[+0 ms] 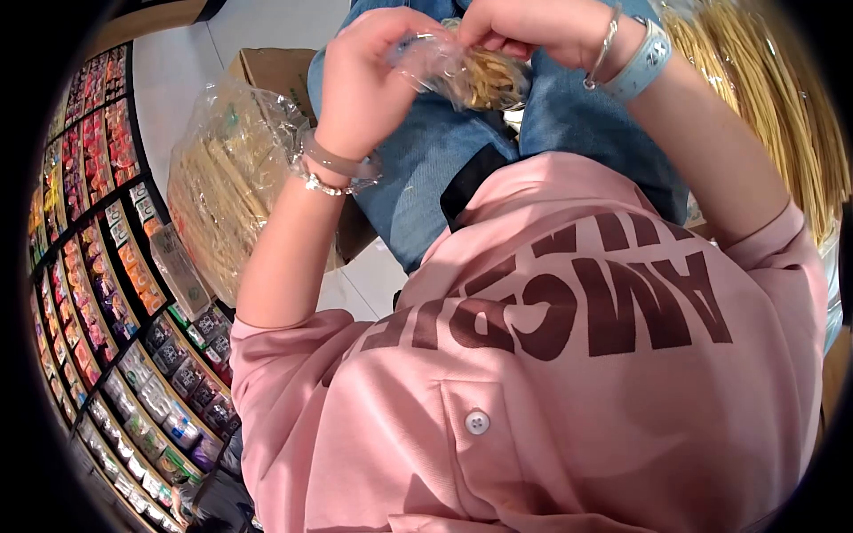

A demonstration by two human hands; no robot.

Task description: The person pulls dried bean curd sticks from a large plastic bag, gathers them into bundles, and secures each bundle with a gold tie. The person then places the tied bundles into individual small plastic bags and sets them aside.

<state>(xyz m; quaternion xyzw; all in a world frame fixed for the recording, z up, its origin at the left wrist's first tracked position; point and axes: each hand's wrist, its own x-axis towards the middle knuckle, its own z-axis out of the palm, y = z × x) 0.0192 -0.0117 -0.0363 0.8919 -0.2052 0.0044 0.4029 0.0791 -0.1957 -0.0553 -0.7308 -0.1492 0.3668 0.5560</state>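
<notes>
A small clear plastic bag (pixel 435 60) with yellow-brown dried pieces (pixel 494 80) inside is held over my lap. My left hand (pixel 378 55) is closed on the bag's crumpled side, its fingertips partly hidden behind the plastic. On the other side, my right hand (pixel 518 27) has its fingers curled and pinched at the bag's upper edge, close above the dried pieces. Exactly how the right fingertips grip the film is hard to make out. Both hands are near the top of the view, above the jeans (pixel 591 124).
To the left, a large clear bag of long beige sticks (pixel 227 169) rests by a cardboard box (pixel 275 75). Long yellow dried sticks (pixel 764 84) are bundled at the right. Shelves of packaged goods (pixel 115 258) line the far left, beside the pale floor (pixel 191 53).
</notes>
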